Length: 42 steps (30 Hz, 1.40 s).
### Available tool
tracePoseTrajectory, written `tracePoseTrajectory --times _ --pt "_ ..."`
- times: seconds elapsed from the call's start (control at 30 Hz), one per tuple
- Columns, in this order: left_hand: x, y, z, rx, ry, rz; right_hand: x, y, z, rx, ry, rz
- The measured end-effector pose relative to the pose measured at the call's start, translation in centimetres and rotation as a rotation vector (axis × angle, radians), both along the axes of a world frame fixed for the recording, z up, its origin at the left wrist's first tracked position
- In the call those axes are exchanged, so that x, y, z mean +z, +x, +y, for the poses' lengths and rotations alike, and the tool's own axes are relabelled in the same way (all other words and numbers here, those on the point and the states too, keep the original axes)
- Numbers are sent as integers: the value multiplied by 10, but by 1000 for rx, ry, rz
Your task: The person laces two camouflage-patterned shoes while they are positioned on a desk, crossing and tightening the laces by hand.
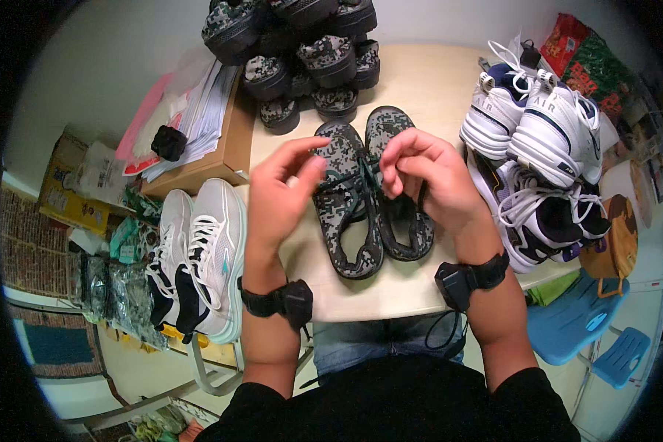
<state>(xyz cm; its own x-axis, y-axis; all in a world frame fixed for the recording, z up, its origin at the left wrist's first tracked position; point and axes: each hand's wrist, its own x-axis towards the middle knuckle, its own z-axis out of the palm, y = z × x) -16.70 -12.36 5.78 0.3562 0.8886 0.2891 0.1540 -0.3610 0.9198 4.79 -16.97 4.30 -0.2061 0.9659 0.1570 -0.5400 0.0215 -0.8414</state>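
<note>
Two camouflage shoes lie side by side on the pale table (427, 88) in front of me: the left shoe (346, 221) and the right shoe (394, 132). My left hand (280, 195) hovers over the left shoe's side, thumb and forefinger pinching a dark lace (344, 179). My right hand (427, 173) rests over the right shoe, fingers curled around the other part of the lace. The lace stretches between the two hands across the shoes' tongues. A black band with a small device sits on each wrist.
A pile of camouflage shoes (309, 51) stands at the table's back. White sneakers (545, 125) are stacked on the right, a pale pair (199, 258) on the left edge. A cardboard box with papers (199, 125) lies back left. Blue plastic chairs (582, 317) stand to the lower right.
</note>
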Motion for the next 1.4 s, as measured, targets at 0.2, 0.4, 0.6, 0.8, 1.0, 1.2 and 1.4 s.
tracePoseTrajectory --times 0.2,0.4,0.6,0.8,1.0,1.2,1.4 --pt "3 16 -17 -300 -200 57 6 -10 -9 108 46 2" --pt "3 5 -6 -251 -328 -209 9 -16 -11 81 87 -60" --pt "-3 7 4 0 -329 -473 14 -11 -8 -172 -5 -385" --pt "-3 6 5 -5 -349 -471 13 -13 -7 -137 -104 -544" --pt "-1 -20 18 -228 -403 -1073 12 -18 -8 -221 -166 -726" --pt "-2 -3 5 -54 -441 -316 7 -30 -11 -433 26 -1161" --pt "-11 17 -1 -204 -424 -95 -2 -21 -6 -447 151 -1024"
